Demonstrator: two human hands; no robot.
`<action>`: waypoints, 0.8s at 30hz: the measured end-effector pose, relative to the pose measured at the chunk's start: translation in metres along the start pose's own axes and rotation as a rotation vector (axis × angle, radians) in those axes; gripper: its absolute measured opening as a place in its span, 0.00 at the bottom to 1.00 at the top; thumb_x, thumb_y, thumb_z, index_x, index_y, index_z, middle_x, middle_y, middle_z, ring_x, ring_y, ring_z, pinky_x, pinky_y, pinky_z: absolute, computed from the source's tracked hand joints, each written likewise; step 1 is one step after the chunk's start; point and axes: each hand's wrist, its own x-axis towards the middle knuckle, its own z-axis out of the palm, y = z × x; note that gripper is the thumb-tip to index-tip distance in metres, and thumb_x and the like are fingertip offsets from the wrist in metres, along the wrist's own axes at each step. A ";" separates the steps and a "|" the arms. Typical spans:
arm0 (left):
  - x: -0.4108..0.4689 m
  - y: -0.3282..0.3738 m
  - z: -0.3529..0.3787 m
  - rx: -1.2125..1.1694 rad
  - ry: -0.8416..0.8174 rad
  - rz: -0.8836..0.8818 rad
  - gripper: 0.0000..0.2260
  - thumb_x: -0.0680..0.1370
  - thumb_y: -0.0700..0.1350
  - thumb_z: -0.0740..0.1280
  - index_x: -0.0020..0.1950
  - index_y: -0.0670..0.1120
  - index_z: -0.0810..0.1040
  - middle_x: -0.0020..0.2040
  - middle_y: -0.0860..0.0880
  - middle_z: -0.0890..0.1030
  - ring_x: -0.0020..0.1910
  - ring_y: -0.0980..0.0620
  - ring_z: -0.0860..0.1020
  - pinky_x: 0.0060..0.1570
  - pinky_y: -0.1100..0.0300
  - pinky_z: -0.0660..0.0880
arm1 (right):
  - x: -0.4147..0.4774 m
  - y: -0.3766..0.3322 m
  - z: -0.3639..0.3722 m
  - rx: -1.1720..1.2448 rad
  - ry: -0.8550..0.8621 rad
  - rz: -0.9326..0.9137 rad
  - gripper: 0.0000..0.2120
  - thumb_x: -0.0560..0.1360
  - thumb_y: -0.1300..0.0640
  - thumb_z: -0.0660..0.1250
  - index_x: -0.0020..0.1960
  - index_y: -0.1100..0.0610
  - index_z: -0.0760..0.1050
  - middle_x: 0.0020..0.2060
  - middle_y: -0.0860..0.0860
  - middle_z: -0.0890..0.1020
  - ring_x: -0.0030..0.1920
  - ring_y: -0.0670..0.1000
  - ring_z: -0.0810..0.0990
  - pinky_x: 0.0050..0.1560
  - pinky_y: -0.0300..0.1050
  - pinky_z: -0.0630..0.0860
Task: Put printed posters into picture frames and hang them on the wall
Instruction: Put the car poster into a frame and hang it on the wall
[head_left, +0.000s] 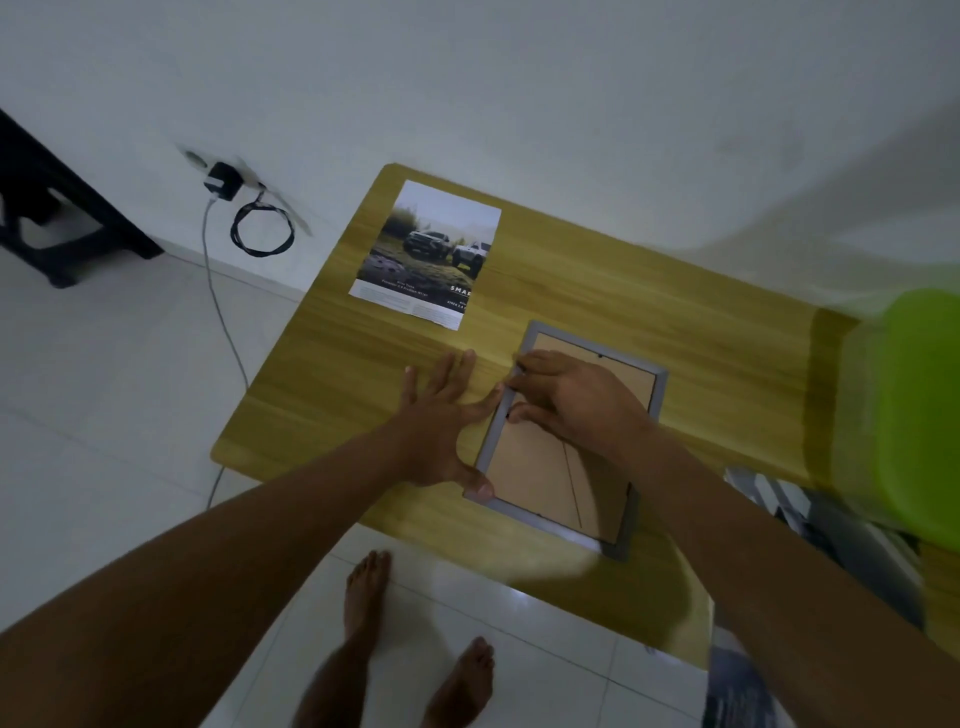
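A grey picture frame (636, 525) lies face down on the wooden table (332, 374), its brown backing board (540, 467) facing up. My left hand (441, 431) rests flat with fingers spread against the frame's left edge, the thumb on the lower left corner. My right hand (571, 400) lies over the frame's upper left part, its fingertips pinching at something small on the left rail. A printed poster (431, 254) showing two off-road trucks lies flat on the table beyond the hands, apart from the frame.
A blurred green object (909, 410) sits at the table's right end, with a stack of printed sheets (810, 514) below it. A black charger (223, 181) with coiled cable hangs on the white wall. Black furniture (57, 208) stands at far left. My bare feet (415, 644) stand on white tiles.
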 end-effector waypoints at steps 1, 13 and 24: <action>0.000 0.000 0.000 -0.006 0.001 -0.001 0.54 0.63 0.73 0.68 0.78 0.59 0.40 0.74 0.46 0.25 0.72 0.42 0.24 0.64 0.36 0.26 | 0.000 0.002 0.002 -0.017 0.033 -0.022 0.20 0.72 0.45 0.72 0.59 0.55 0.82 0.62 0.55 0.81 0.63 0.57 0.79 0.49 0.53 0.81; 0.002 -0.003 0.003 -0.014 -0.001 -0.003 0.53 0.63 0.74 0.67 0.78 0.61 0.39 0.74 0.47 0.24 0.71 0.43 0.23 0.65 0.35 0.26 | -0.001 0.002 0.011 -0.067 0.202 -0.080 0.24 0.78 0.40 0.56 0.55 0.53 0.84 0.56 0.52 0.84 0.57 0.54 0.83 0.47 0.49 0.83; 0.002 -0.004 0.004 -0.017 0.000 -0.005 0.53 0.64 0.73 0.67 0.77 0.61 0.39 0.73 0.48 0.22 0.70 0.45 0.21 0.64 0.36 0.25 | 0.000 -0.001 0.010 -0.029 0.157 0.000 0.23 0.77 0.38 0.58 0.54 0.51 0.84 0.57 0.50 0.84 0.57 0.52 0.82 0.46 0.48 0.83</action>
